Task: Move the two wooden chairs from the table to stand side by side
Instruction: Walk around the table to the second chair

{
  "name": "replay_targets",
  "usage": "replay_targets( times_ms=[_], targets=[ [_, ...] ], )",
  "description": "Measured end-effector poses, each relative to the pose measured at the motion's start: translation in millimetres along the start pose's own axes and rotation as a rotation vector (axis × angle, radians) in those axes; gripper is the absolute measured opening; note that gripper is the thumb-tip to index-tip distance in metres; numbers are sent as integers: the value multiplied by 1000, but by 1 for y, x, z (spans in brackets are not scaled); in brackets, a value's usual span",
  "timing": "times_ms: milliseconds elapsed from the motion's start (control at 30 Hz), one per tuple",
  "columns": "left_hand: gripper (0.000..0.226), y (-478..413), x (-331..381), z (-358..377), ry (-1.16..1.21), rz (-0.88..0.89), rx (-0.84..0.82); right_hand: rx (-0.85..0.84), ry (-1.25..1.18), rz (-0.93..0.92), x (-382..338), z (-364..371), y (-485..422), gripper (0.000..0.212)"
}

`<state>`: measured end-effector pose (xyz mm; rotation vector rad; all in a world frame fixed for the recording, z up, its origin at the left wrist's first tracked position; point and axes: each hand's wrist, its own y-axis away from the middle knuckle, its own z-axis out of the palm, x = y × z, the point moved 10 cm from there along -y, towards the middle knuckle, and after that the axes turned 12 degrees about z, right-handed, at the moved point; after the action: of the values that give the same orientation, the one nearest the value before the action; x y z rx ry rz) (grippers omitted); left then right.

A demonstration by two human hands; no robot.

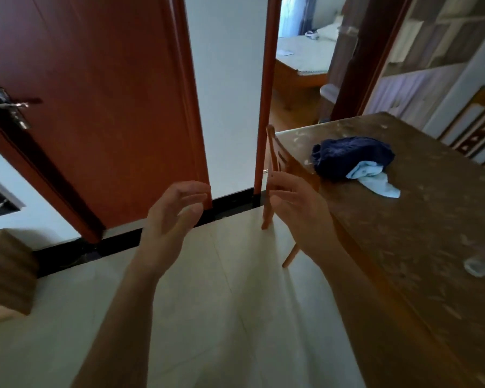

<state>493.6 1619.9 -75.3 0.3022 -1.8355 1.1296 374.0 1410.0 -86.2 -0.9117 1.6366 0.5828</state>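
Observation:
A wooden chair [276,155] stands tucked against the left end of the brown table [403,219], its backrest edge-on to me and two of its legs showing on the tiled floor. My right hand [294,203] is right at the backrest, fingers spread, overlapping the chair's rear post; I cannot tell if it touches. My left hand [174,211] hovers open to the left of the chair, apart from it. A second wooden chair [476,127] stands at the table's far right side, against the wall.
A dark blue cloth [350,156] and a light blue cloth [375,180] lie on the table, a clear glass [479,266] near its right edge. A red-brown door [109,121] is behind. A cardboard box [6,273] sits at left. An open doorway leads to a bedroom.

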Motion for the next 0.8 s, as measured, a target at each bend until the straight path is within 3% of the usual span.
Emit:
replay_targets(
  times_ms=[133, 433, 567, 800],
  targets=[
    [32, -64, -38, -13, 57, 7, -107, 159, 3, 16, -6, 11, -27, 56],
    [23, -168, -134, 39, 277, -82, -286, 405, -85, 132, 38, -18, -93, 44],
    [24, -217, -171, 43, 273, -77, -344, 424, -99, 145, 55, -10, -154, 27],
    [45, -333, -229, 44, 245, -111, -363, 462, -121, 160, 60, -16, -261, 28]
  ],
)
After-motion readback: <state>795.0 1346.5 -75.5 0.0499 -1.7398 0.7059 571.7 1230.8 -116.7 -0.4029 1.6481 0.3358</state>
